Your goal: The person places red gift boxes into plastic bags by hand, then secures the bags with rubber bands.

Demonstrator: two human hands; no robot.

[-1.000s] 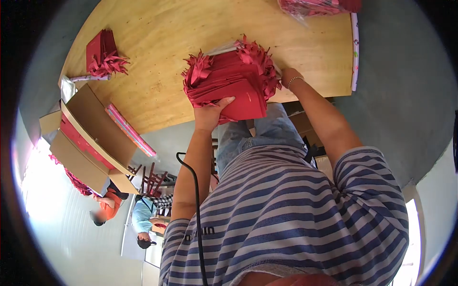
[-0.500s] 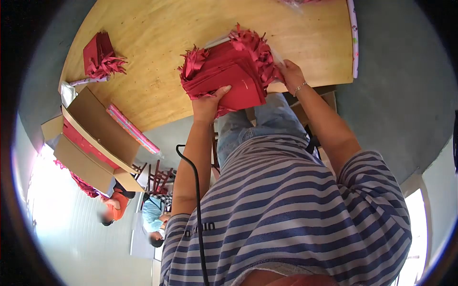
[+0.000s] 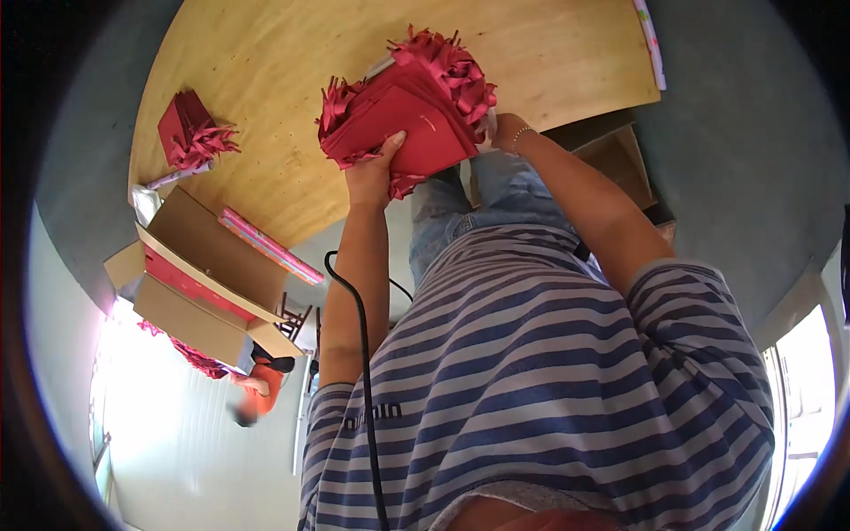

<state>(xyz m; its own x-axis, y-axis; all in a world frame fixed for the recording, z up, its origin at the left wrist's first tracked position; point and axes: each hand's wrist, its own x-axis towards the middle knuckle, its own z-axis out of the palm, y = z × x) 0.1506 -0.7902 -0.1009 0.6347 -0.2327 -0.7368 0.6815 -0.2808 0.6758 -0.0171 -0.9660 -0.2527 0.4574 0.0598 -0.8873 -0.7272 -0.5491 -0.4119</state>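
Observation:
A thick stack of flat red gift bags [image 3: 416, 124] with bunched red ribbons is held up over the table's near edge. My left hand [image 3: 370, 175] is closed around its near left side, thumb lying on the top bag. At the stack's right side, my right hand [image 3: 508, 133] has its fingers curled on a whitish, clear-looking plastic wrap [image 3: 490, 126]; the fingertips are partly hidden. Ribbons stick out along the far and right edges of the stack.
On the wooden table [image 3: 274, 97], a smaller pile of red bags [image 3: 188, 128] lies left. An open cardboard box [image 3: 208, 265] and wrapped rolls [image 3: 270, 245] are at the near left. Another box [image 3: 615, 164] sits under the table. A person in orange [image 3: 266, 387] is beyond; a black cable [image 3: 363, 354] hangs before me.
The stack and both hands have shifted up and left in view, and the stack is turned slightly. My right hand has bent inward at the wrist. The view itself has shifted a little.

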